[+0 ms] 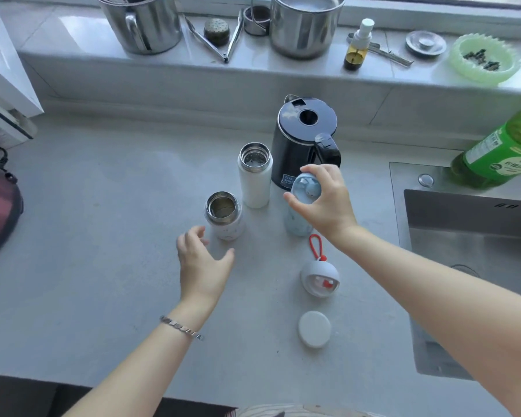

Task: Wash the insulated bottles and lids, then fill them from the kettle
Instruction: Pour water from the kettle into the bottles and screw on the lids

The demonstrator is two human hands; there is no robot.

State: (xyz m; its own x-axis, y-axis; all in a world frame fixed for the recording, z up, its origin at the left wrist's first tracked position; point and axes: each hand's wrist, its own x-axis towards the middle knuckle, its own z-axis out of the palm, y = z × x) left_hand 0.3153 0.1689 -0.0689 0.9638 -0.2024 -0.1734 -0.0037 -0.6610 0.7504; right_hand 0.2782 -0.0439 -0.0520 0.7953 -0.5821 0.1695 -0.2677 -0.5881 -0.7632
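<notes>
Centrally, the right hand [325, 200] grasps the lid [306, 188] atop the blue insulated bottle [297, 221], near the black kettle [304, 139]. Left hand [203, 263] hovers released beside the short open bottle [224, 215] on the surface [103, 236].

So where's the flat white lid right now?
The flat white lid lies on the counter nearest the person, just below the round lid with the red loop, left of the sink.
</notes>
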